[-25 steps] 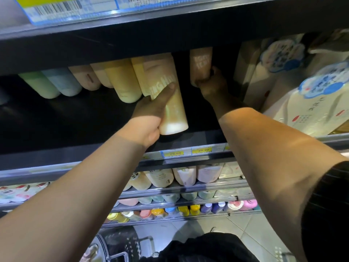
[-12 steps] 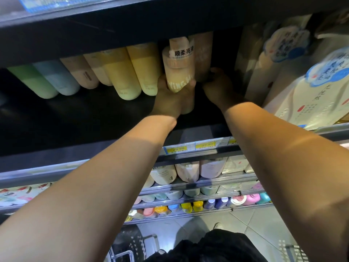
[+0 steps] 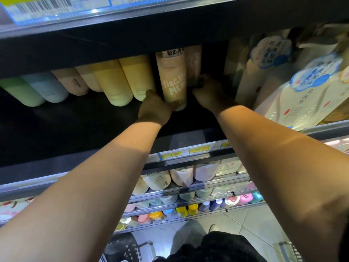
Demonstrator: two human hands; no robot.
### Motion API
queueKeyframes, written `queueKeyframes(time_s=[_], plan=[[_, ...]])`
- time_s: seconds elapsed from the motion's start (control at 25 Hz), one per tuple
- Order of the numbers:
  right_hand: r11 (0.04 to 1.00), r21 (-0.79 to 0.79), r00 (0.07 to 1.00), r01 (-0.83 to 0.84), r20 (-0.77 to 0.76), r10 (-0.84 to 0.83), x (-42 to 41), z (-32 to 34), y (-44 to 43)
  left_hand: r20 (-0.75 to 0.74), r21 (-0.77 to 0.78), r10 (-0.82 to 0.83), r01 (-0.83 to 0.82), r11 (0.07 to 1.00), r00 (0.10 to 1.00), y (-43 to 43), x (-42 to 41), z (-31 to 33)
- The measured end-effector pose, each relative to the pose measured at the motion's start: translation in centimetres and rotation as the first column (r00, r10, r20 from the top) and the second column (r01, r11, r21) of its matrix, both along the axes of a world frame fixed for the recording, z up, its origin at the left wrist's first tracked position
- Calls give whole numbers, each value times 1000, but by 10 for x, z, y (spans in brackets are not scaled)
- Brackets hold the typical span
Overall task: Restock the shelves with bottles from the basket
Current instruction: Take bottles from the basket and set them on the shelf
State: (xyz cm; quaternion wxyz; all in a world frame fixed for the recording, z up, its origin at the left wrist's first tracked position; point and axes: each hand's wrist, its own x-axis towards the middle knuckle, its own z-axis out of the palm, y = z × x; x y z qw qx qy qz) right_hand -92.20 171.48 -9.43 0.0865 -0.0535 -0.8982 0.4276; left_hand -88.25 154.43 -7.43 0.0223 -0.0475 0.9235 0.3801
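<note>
- Both bare forearms are extended into a dark shelf (image 3: 75,127) under a rail of barcode labels (image 3: 56,6).
- The left grip (image 3: 155,108) is clamped on the lower end of the orange lettered bottle (image 3: 172,80); the thumb is laid on its left side and the fingers are curled round its base.
- The orange lettered bottle is seen upright at the back of the shelf, its base on or just above the dark board; which cannot be told in the shadow.
- White block letters and a pale band with printed characters are noted on it.
- It is placed between a yellow bottle (image 3: 138,76) on its left and a pinkish-brown bottle (image 3: 193,63) just beside it on its right.
- The right grip (image 3: 207,91) is closed on the lower end of the pinkish-brown bottle, fingers curled against it; detail is lost in shadow.
- Leftward, a row is recorded: a second yellow bottle (image 3: 113,84), a beige bottle (image 3: 70,82), a pale blue bottle (image 3: 47,87) and a green bottle (image 3: 20,91).
- White refill packs (image 3: 294,106) with blue round labels are stacked at the right end of the shelf.
- Yellow price tags (image 3: 171,155) are fixed on the shelf's front edge.
- More bottles (image 3: 156,179) are ranged on the lower shelves; a tiled floor (image 3: 245,224) is visible below.
</note>
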Motion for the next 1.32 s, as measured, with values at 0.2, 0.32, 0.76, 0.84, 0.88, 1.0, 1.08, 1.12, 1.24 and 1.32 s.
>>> queueKeyframes(time_s=[0.2,0.32,0.76,0.84,0.88,1.0,1.08,1.12,1.24,1.32], plan=[[999,47,1000,-7,22,6,-3,-5,-5,38,-95,-133,136,986,990,3,-11,2],[999,47,1000,-16,-10,16,1,-5,-7,27,-173,-122,125,977,992,10,-17,1],[911,408,998,-56,-3,63,-1,-3,-12,-62,-69,-201,197,978,978,8,-29,-12],[873,482,997,-78,38,67,-4,-5,-11,-70,-212,-236,216,953,969,6,-29,-11],[862,499,996,-84,45,70,-4,-6,-11,-64,-331,-265,230,915,962,5,-26,-10],[863,501,997,-72,34,64,-6,-11,-12,-41,-536,-338,264,802,940,5,-18,-11],[859,508,998,-66,45,50,-9,-13,-14,-18,-538,-336,274,798,942,7,-20,-11],[858,509,997,-67,56,44,-12,-14,-14,1,-536,-338,285,794,941,9,-21,-10],[857,510,997,-67,67,37,-17,-11,-12,79,-532,-343,330,779,936,13,-27,-5],[880,471,994,-67,106,19,-21,-9,-9,109,-528,-324,331,782,940,15,-31,-2]])
